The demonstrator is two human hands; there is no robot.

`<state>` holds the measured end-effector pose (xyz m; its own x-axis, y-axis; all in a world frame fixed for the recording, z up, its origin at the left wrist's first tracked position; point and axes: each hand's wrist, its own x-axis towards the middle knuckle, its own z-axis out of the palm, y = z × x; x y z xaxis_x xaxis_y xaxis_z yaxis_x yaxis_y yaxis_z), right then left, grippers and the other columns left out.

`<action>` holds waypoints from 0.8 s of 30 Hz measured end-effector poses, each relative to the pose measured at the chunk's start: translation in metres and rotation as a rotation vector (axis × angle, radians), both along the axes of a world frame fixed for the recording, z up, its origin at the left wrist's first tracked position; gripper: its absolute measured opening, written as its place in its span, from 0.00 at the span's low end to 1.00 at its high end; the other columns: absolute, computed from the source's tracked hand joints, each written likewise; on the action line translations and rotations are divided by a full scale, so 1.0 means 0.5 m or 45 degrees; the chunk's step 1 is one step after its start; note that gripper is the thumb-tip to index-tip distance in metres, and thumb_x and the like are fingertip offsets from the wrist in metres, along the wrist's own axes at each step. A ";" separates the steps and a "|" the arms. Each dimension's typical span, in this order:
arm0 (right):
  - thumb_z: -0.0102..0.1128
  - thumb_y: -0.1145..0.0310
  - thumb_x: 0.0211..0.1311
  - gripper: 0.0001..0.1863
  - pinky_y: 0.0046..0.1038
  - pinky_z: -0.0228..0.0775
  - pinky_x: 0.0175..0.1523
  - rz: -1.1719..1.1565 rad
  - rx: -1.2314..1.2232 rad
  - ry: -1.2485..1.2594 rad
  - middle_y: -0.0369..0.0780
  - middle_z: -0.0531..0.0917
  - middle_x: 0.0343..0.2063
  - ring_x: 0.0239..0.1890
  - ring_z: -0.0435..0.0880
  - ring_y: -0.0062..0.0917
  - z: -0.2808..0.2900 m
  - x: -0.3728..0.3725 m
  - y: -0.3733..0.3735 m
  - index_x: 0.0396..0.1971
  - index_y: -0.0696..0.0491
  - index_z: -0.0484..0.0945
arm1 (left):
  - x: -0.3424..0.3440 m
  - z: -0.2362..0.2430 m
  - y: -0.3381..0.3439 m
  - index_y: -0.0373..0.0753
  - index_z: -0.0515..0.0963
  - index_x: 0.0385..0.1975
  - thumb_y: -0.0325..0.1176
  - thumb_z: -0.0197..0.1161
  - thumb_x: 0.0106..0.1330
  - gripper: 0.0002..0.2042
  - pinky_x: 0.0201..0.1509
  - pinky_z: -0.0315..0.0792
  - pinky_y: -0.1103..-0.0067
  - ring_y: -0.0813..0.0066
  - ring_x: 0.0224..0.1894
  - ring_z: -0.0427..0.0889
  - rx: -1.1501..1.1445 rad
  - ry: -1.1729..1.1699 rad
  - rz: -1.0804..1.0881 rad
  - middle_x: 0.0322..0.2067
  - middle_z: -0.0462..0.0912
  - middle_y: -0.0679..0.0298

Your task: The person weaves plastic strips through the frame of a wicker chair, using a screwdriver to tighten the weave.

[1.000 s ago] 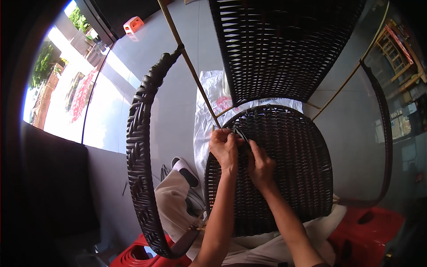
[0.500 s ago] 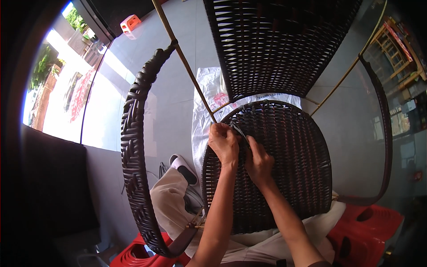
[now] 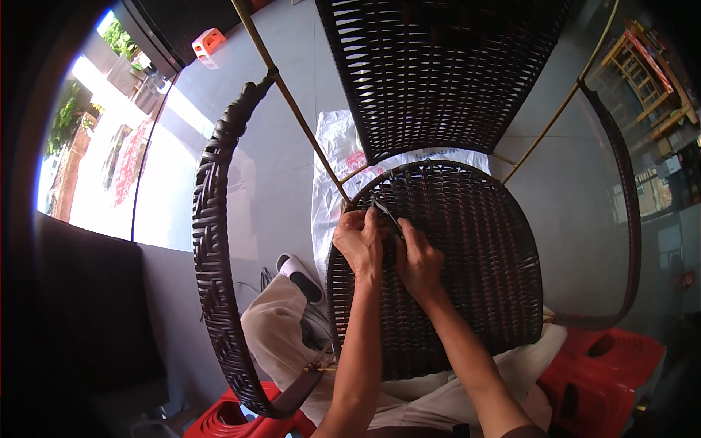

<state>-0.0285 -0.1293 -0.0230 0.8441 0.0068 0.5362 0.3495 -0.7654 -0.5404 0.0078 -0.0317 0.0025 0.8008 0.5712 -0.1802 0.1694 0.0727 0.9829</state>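
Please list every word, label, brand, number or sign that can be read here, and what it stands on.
None can be quoted reliably.
White sheet on the floor: red and blue print, too small and partly hidden.
Red-marked patch outside: too blurred to tell whether it is lettering.
Woven seat at the hands: no lettering visible.

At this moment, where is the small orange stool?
In the head view, the small orange stool stands at the upper left on the grey floor, beyond the chair's left armrest, near the dark door frame.
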 end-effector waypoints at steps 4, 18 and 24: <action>0.53 0.73 0.57 0.16 0.30 0.73 0.22 -0.011 0.027 -0.008 0.45 0.80 0.27 0.20 0.81 0.35 0.000 0.003 0.001 0.47 0.54 0.73 | 0.002 0.005 0.014 0.24 0.76 0.26 0.28 0.62 0.57 0.10 0.19 0.73 0.84 0.78 0.15 0.76 -0.159 0.163 -0.127 0.18 0.79 0.57; 0.54 0.72 0.56 0.15 0.32 0.73 0.22 -0.053 0.030 -0.012 0.42 0.79 0.24 0.20 0.80 0.35 -0.006 0.000 0.007 0.45 0.52 0.73 | 0.018 -0.014 0.013 0.27 0.75 0.23 0.26 0.61 0.55 0.07 0.17 0.73 0.82 0.74 0.15 0.79 -0.081 0.118 -0.141 0.16 0.79 0.56; 0.56 0.72 0.55 0.13 0.34 0.73 0.24 -0.042 -0.001 0.069 0.43 0.79 0.25 0.21 0.80 0.36 0.021 -0.002 -0.005 0.42 0.53 0.75 | 0.018 0.004 0.019 0.25 0.76 0.25 0.28 0.59 0.58 0.09 0.18 0.73 0.83 0.73 0.15 0.79 -0.224 0.088 -0.193 0.18 0.80 0.55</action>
